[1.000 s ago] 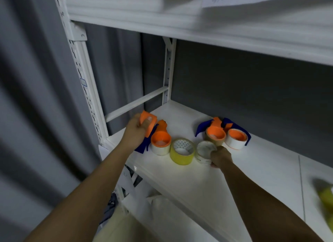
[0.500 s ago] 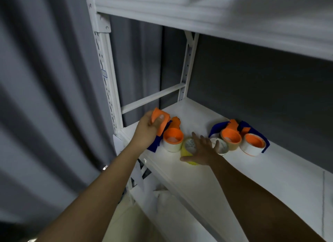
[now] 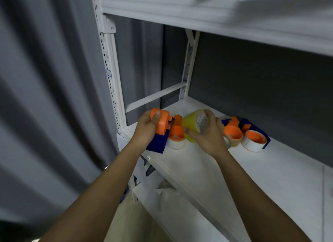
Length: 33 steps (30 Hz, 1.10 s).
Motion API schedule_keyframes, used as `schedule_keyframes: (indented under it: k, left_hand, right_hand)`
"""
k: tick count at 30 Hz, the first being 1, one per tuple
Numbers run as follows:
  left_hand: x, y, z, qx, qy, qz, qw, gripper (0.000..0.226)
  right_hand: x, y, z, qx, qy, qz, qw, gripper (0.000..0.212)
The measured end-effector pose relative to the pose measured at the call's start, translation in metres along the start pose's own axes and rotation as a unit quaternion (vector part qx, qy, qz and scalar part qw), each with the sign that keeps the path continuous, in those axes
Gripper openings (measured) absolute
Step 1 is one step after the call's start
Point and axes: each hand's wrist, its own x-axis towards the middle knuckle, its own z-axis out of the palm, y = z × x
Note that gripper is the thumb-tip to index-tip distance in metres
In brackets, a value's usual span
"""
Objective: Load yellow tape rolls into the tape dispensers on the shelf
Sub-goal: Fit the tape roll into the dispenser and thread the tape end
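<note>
Now the right hand (image 3: 207, 135) grips the yellow tape roll (image 3: 191, 127), lifted off the shelf (image 3: 270, 169) where it lay half a second ago. At its nine o'clock the left hand (image 3: 146, 129) holds the empty dispenser (image 3: 161, 123). Loading looks imminent; three dispensers stand already filled.

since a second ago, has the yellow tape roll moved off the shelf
Yes. The yellow tape roll no longer sits flat on the shelf; the right hand holds it up, tilted, beside the dispenser in the left hand.

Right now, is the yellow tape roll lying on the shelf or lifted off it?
Lifted. The right hand holds the yellow tape roll tipped on its side above the shelf.
</note>
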Motion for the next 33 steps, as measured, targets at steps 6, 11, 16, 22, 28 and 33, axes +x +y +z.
schedule_keyframes:
  k: [6, 11, 16, 22, 28, 33]
  left_hand:
    - [-0.011, 0.009, -0.002, -0.039, -0.027, 0.001, 0.999, 0.033]
    - [-0.018, 0.014, -0.019, -0.101, -0.016, -0.020, 0.995, 0.042]
    - [-0.023, 0.024, -0.037, -0.151, -0.009, -0.048, 0.987, 0.038]
    - [-0.036, 0.027, -0.048, -0.149, -0.016, -0.014, 0.989, 0.031]
    - [-0.048, 0.021, -0.062, -0.087, -0.037, 0.054, 0.994, 0.023]
    - [-0.050, 0.025, -0.079, -0.049, -0.031, 0.069, 0.996, 0.028]
  right_hand:
    - [-0.018, -0.064, 0.016, 0.322, -0.088, 0.034, 0.942, 0.058]
    - [-0.036, -0.082, 0.037, 0.332, -0.125, 0.035, 0.934, 0.066]
    - [-0.047, -0.095, 0.042, 0.320, -0.145, 0.047, 0.935, 0.078]
    - [-0.058, -0.101, 0.042, 0.346, -0.130, 0.052, 0.928, 0.051]
    - [-0.073, -0.108, 0.049, 0.333, -0.090, 0.044, 0.938, 0.047]
    - [-0.083, -0.122, 0.057, 0.394, -0.125, 0.065, 0.908, 0.041]
